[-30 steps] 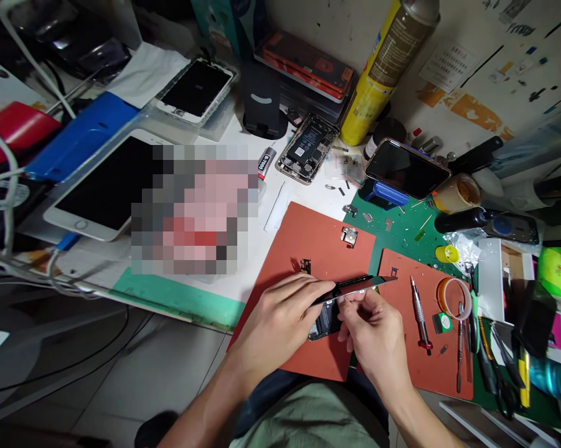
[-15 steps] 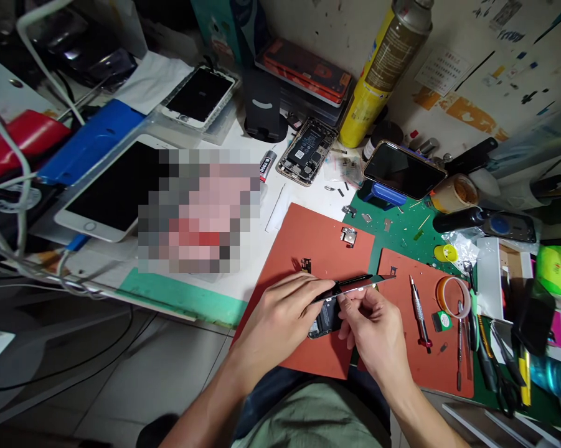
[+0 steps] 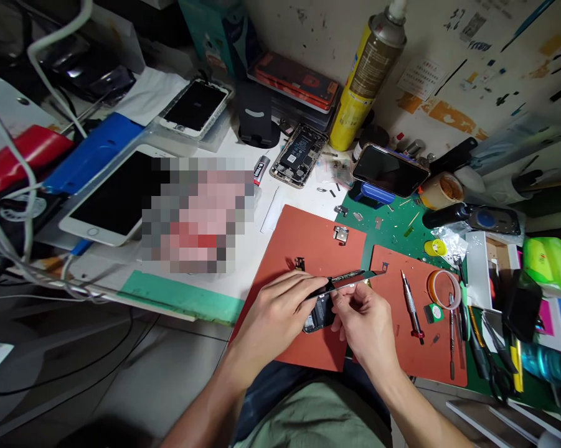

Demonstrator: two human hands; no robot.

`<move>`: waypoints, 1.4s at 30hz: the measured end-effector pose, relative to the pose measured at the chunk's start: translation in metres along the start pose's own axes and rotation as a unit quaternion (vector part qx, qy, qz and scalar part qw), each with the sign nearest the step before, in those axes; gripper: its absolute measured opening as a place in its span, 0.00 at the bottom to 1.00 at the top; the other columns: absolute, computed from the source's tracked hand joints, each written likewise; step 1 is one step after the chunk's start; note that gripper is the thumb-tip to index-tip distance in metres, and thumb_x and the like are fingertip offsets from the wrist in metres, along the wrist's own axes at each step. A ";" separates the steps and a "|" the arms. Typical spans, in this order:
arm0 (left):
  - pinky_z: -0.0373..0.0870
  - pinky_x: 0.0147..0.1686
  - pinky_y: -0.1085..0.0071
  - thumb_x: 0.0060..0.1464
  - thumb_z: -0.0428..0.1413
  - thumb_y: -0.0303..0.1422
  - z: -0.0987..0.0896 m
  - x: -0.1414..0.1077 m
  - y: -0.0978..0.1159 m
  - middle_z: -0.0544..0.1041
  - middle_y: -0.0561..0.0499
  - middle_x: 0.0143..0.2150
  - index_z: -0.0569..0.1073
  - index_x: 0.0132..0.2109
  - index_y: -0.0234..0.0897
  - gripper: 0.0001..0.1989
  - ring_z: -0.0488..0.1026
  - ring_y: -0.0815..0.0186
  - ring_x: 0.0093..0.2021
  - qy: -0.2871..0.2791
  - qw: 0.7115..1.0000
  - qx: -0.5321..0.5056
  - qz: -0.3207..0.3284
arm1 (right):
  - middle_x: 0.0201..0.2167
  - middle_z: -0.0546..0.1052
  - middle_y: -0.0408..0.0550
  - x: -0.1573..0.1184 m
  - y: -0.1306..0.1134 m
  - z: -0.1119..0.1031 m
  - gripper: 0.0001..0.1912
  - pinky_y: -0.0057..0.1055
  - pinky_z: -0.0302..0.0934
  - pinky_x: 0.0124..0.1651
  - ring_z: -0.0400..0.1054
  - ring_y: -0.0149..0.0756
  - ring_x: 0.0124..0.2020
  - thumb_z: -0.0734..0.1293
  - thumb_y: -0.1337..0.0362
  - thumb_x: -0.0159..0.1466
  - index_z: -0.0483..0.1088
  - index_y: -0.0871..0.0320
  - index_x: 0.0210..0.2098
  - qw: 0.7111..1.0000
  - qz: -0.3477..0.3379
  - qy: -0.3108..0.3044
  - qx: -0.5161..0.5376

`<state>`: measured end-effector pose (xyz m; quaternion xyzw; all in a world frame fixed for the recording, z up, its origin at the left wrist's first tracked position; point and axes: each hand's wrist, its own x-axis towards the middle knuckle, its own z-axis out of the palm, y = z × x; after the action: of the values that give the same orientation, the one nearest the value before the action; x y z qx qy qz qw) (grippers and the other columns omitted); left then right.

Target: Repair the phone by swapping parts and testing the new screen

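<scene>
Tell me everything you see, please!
red mats: 2, red, front
opened phone: 1, black, between hands
thin panel: 1, dark, above opened phone
screwdriver: 1, silver, right mat
tape roll: 1, orange, right mat
scissors: 1, black, far right
spray can: 1, yellow, by wall
screenless phone: 1, dark, near can
phone on stand: 1, black, back right
white-framed screens: 2, black, left
blurred patch: 1, pink, left
tiny parts: several, silver, green mat
other clutter: uncounted, mixed, both sides
left hand: 1, bare, on panel
right hand: 1, bare, panel's edge
</scene>
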<state>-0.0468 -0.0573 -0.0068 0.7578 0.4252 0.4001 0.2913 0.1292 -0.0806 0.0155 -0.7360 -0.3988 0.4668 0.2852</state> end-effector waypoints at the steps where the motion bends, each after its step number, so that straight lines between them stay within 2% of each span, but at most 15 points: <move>1: 0.79 0.54 0.65 0.65 0.55 0.17 0.000 0.000 0.000 0.84 0.48 0.48 0.77 0.55 0.38 0.17 0.81 0.63 0.48 -0.001 1.000 0.001 0.007 | 0.15 0.74 0.41 0.000 0.000 0.000 0.16 0.24 0.56 0.19 0.64 0.30 0.14 0.69 0.50 0.66 0.70 0.55 0.29 1.000 -0.008 0.005 -0.005; 4: 0.79 0.56 0.62 0.65 0.54 0.16 -0.001 -0.002 0.001 0.84 0.47 0.49 0.77 0.56 0.39 0.19 0.81 0.62 0.50 -0.008 1.000 0.008 0.025 | 0.16 0.74 0.40 -0.009 0.001 0.002 0.15 0.24 0.58 0.21 0.66 0.30 0.15 0.70 0.53 0.66 0.69 0.55 0.28 0.999 -0.022 0.010 0.028; 6: 0.79 0.57 0.61 0.63 0.52 0.14 -0.002 -0.005 0.002 0.84 0.47 0.51 0.77 0.57 0.39 0.22 0.81 0.61 0.52 -0.016 0.999 0.012 0.031 | 0.17 0.74 0.40 -0.021 0.001 0.002 0.17 0.24 0.59 0.21 0.66 0.30 0.16 0.72 0.51 0.66 0.68 0.55 0.28 0.994 -0.009 -0.009 0.107; 9: 0.78 0.60 0.58 0.57 0.47 0.10 -0.002 -0.010 0.004 0.83 0.47 0.53 0.76 0.58 0.39 0.30 0.79 0.60 0.56 -0.037 0.998 0.017 0.040 | 0.23 0.78 0.43 -0.041 0.002 0.003 0.20 0.26 0.63 0.23 0.69 0.31 0.19 0.75 0.48 0.64 0.69 0.56 0.32 0.963 0.028 -0.067 0.260; 12: 0.76 0.64 0.57 0.54 0.43 0.09 -0.003 -0.016 0.005 0.81 0.46 0.58 0.75 0.59 0.38 0.34 0.75 0.60 0.61 -0.068 0.996 0.036 0.054 | 0.29 0.81 0.48 -0.053 0.004 0.004 0.22 0.28 0.65 0.24 0.73 0.34 0.22 0.76 0.46 0.62 0.69 0.57 0.32 0.926 0.077 -0.075 0.363; 15: 0.73 0.67 0.55 0.60 0.45 0.12 -0.009 -0.024 0.007 0.77 0.44 0.64 0.73 0.63 0.37 0.30 0.70 0.58 0.67 -0.105 0.990 0.068 0.071 | 0.29 0.81 0.50 -0.054 0.008 0.005 0.24 0.28 0.65 0.25 0.74 0.35 0.23 0.77 0.45 0.59 0.69 0.58 0.30 0.908 0.124 -0.069 0.394; 19: 0.73 0.67 0.56 0.67 0.54 0.22 -0.024 -0.031 0.017 0.73 0.44 0.68 0.70 0.67 0.40 0.24 0.68 0.57 0.70 -0.159 0.977 0.116 0.075 | 0.27 0.80 0.49 -0.053 0.017 0.003 0.23 0.26 0.63 0.26 0.73 0.33 0.22 0.77 0.45 0.59 0.70 0.58 0.31 0.905 0.124 -0.075 0.399; 23: 0.72 0.67 0.53 0.67 0.59 0.30 -0.030 -0.025 0.032 0.71 0.41 0.70 0.65 0.71 0.39 0.28 0.66 0.52 0.71 -0.171 0.968 0.167 0.071 | 0.25 0.79 0.48 -0.053 0.021 -0.004 0.24 0.26 0.65 0.26 0.73 0.33 0.22 0.77 0.44 0.57 0.71 0.59 0.31 0.906 0.122 -0.081 0.396; 28: 0.68 0.68 0.44 0.63 0.64 0.40 -0.002 0.002 0.045 0.71 0.36 0.70 0.61 0.73 0.36 0.37 0.65 0.43 0.70 -0.185 0.950 0.242 0.071 | 0.28 0.81 0.51 -0.056 0.026 -0.018 0.24 0.27 0.68 0.27 0.77 0.38 0.26 0.79 0.47 0.55 0.74 0.62 0.36 0.900 0.120 -0.103 0.407; 31: 0.62 0.70 0.41 0.60 0.66 0.42 0.021 0.019 0.050 0.74 0.33 0.65 0.63 0.71 0.30 0.39 0.69 0.41 0.67 -0.202 0.937 0.274 0.084 | 0.30 0.82 0.52 -0.059 0.035 -0.025 0.25 0.29 0.71 0.31 0.79 0.40 0.30 0.79 0.49 0.54 0.75 0.62 0.39 0.894 0.115 -0.093 0.422; 34: 0.57 0.72 0.39 0.59 0.66 0.42 0.032 0.033 0.058 0.77 0.34 0.57 0.64 0.69 0.28 0.38 0.74 0.44 0.61 -0.224 0.921 0.308 0.082 | 0.36 0.83 0.53 -0.059 0.045 -0.029 0.28 0.33 0.75 0.38 0.81 0.43 0.35 0.81 0.51 0.51 0.75 0.62 0.44 0.888 0.108 -0.062 0.443; 37: 0.54 0.73 0.39 0.62 0.64 0.39 0.028 0.034 0.067 0.76 0.34 0.60 0.65 0.69 0.30 0.34 0.72 0.44 0.64 -0.212 0.924 0.301 0.100 | 0.38 0.84 0.53 -0.056 0.052 -0.033 0.32 0.37 0.76 0.41 0.81 0.44 0.36 0.83 0.50 0.50 0.75 0.60 0.47 0.888 0.102 -0.030 0.447; 39: 0.60 0.71 0.43 0.65 0.62 0.35 0.020 0.023 0.069 0.76 0.36 0.62 0.68 0.68 0.34 0.27 0.72 0.47 0.65 -0.177 0.947 0.242 0.117 | 0.37 0.84 0.54 -0.055 0.057 -0.039 0.31 0.35 0.74 0.36 0.79 0.42 0.33 0.82 0.49 0.49 0.76 0.60 0.45 0.902 0.088 -0.028 0.422; 40: 0.66 0.68 0.47 0.67 0.60 0.33 0.015 0.013 0.068 0.79 0.39 0.59 0.71 0.65 0.37 0.21 0.75 0.50 0.61 -0.142 0.963 0.200 0.113 | 0.35 0.83 0.54 -0.054 0.060 -0.042 0.28 0.33 0.72 0.33 0.77 0.40 0.30 0.81 0.49 0.50 0.77 0.61 0.42 0.912 0.072 -0.031 0.402; 42: 0.77 0.54 0.59 0.70 0.55 0.29 0.004 -0.014 0.063 0.83 0.46 0.44 0.77 0.56 0.40 0.11 0.80 0.58 0.46 -0.041 0.989 0.125 0.071 | 0.26 0.80 0.50 -0.053 0.067 -0.052 0.22 0.28 0.66 0.27 0.71 0.34 0.24 0.79 0.48 0.52 0.77 0.60 0.33 0.932 0.031 -0.041 0.360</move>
<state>-0.0222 -0.0994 0.0358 0.8325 0.4045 0.3319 0.1819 0.1853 -0.1632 0.0082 -0.5763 -0.1921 0.6174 0.4998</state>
